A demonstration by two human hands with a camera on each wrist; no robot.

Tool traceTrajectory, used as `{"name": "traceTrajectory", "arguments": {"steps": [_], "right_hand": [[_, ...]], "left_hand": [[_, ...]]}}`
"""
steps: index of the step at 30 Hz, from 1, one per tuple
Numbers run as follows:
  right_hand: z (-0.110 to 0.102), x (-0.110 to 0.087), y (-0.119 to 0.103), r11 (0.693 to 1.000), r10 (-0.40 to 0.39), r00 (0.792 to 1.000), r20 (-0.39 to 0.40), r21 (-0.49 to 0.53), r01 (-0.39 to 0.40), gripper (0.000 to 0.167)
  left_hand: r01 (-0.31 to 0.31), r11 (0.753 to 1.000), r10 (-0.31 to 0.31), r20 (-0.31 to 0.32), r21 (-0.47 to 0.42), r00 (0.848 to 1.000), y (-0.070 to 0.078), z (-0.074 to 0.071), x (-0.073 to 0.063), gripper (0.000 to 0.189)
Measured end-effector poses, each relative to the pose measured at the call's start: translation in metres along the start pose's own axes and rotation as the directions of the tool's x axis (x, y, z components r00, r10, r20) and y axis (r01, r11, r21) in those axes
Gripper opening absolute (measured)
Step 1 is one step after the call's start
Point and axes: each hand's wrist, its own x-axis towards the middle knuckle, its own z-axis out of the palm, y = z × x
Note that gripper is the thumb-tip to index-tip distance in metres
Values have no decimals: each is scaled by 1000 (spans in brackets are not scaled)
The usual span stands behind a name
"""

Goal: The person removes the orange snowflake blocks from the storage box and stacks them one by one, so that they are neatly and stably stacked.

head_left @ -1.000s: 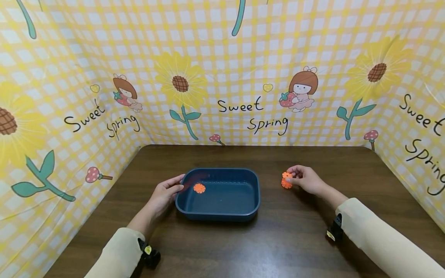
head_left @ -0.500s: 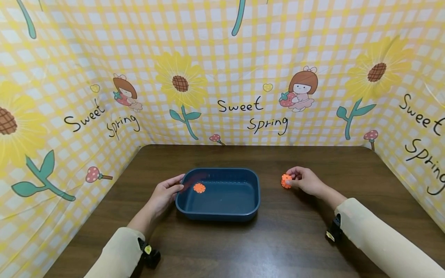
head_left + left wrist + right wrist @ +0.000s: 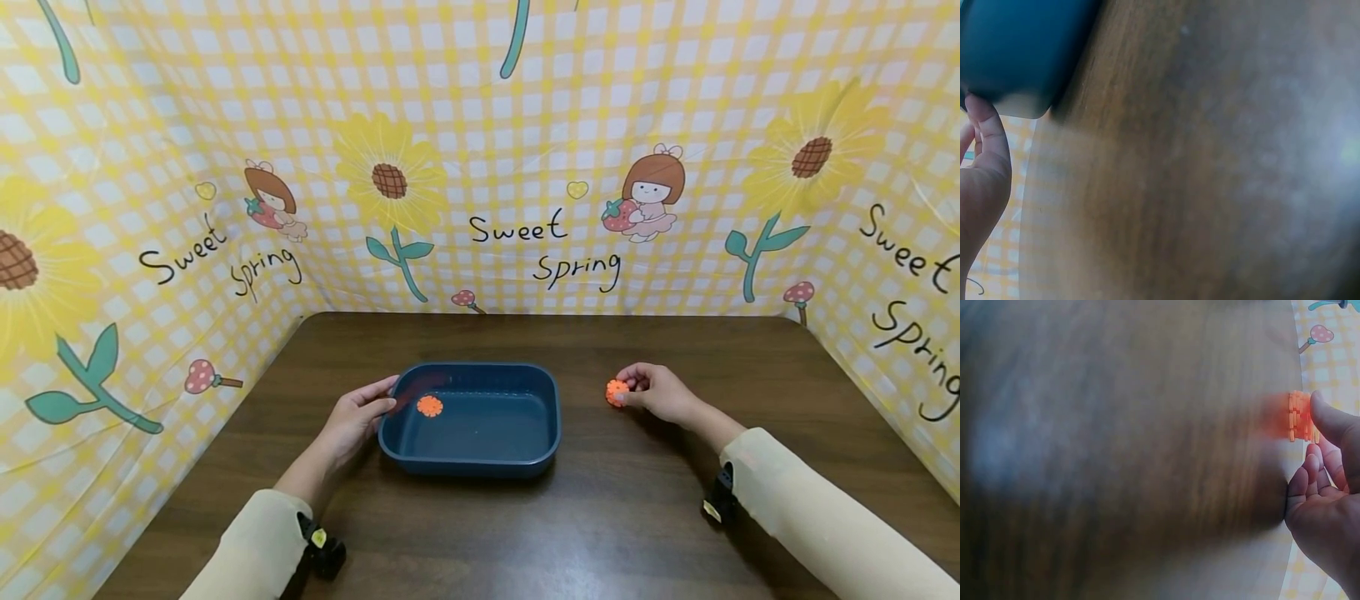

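A dark blue rectangular basin stands left of centre on the table, seen in the head view. One orange notched disc lies inside, near its left end. My left hand holds the basin's left rim with thumb and fingers. To the right of the basin, my right hand pinches a small stack of orange notched discs between thumb and fingers, low over the table. The right wrist view shows the stacked discs edge-on at the thumb tip; how many there are I cannot tell.
The brown wooden table reaches back to a yellow checked cloth, which hangs behind and along both sides. A black wrist camera sits at the left cuff, and another camera at the right one.
The right hand has lowered slightly, bringing its upper orange disc down over the lower one, so the two now overlap as one stack. Left hand and basin have stayed put.
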Motion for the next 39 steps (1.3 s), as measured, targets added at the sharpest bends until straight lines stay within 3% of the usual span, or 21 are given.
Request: {"name": "traceTrajectory", "arguments": {"steps": [31, 39], "right_hand": [[-1, -4, -4, 1000, 14, 1000, 2, 8, -14, 33], [-3, -4, -5, 999, -11, 1000, -8, 52, 12, 37]], "left_hand": [[2, 1000, -2, 12, -13, 1000, 0, 0, 0, 52], [-3, 1000, 3, 2, 4, 1000, 0, 0, 0, 50]]}}
